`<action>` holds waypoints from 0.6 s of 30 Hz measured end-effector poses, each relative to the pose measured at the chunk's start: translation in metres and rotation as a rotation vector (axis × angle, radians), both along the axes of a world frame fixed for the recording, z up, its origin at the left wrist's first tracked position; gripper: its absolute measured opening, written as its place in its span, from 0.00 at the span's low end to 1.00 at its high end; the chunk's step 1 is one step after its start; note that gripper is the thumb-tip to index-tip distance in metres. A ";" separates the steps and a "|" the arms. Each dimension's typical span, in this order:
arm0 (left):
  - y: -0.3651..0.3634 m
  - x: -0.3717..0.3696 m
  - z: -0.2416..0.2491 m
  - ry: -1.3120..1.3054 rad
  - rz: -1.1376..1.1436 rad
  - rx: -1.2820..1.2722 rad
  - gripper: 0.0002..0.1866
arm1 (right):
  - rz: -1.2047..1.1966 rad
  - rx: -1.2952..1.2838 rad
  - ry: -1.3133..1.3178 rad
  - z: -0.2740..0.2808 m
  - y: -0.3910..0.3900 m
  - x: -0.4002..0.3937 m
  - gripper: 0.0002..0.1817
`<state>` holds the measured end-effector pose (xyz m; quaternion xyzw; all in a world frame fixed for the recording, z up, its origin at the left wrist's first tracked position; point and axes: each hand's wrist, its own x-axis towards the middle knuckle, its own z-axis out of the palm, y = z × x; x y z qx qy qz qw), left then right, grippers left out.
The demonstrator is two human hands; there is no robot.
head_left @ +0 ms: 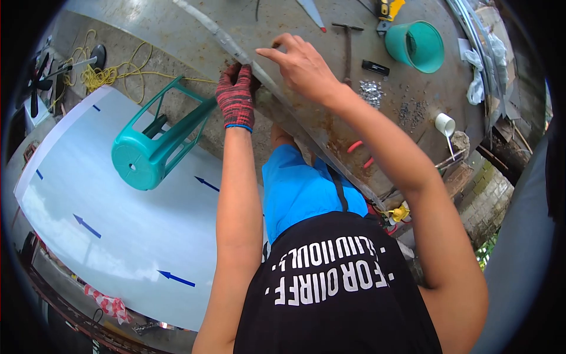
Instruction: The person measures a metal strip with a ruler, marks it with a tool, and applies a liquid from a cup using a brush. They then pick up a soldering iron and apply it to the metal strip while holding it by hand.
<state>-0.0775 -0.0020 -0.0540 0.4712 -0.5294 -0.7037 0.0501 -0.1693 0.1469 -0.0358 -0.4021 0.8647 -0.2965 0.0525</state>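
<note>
My left hand point(236, 100), in a red and black knit glove with a blue cuff, is closed at the raised edge strip point(215, 29) of the metal worktop point(321, 112). Its fingertips are partly hidden, and what they grip I cannot make out. Just right of the strip, my bare right hand point(303, 65) hovers over the worktop. The thumb points left, apart from the bent fingers, with nothing visible between them. Past that hand lies a hammer-like tool with a long rusty handle point(348, 56).
On the worktop are a green bucket point(398, 47), a black case point(375, 68), shiny rivets point(370, 93), dark small pieces point(413, 112), red-handled pliers point(368, 161) and a white cup point(444, 124). A green stool point(138, 162) lies tipped on a pale sheet point(118, 236) with blue arrows. Yellow rope point(97, 78) lies beyond.
</note>
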 end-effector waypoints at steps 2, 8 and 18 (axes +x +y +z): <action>-0.007 0.005 -0.014 0.001 -0.054 -0.083 0.23 | -0.095 -0.058 -0.109 0.016 0.031 0.016 0.23; -0.009 0.011 -0.028 0.010 -0.095 -0.058 0.24 | -0.764 -0.175 -0.524 0.056 0.170 0.108 0.11; -0.010 0.007 -0.026 -0.056 -0.079 -0.096 0.18 | -1.782 -0.869 -0.590 0.023 0.383 0.139 0.14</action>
